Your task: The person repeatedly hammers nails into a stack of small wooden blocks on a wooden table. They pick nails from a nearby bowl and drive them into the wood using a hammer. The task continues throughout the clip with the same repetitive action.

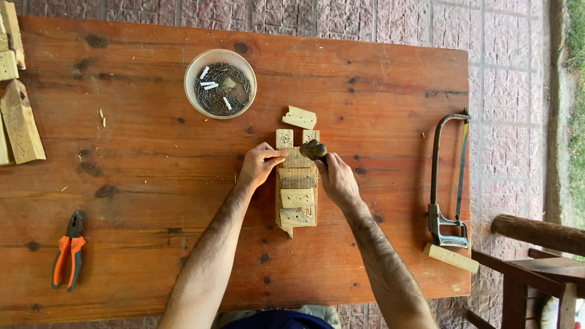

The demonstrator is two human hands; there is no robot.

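Observation:
A small assembly of pale wooden slats (297,198) lies in the middle of a wooden table (152,158). My left hand (259,164) pinches something small at the upper left edge of the slats; what it grips is too small to tell. My right hand (336,178) grips a hammer, whose dark metal head (313,149) rests over the upper slat. A loose wood offcut (300,117) lies just beyond the assembly.
A white bowl of nails (220,83) stands at the back. Orange-handled pliers (68,250) lie front left. A hacksaw (448,183) and a wood block (451,258) lie at the right edge. Wooden pickets (18,122) sit far left. A wooden chair (536,262) stands right.

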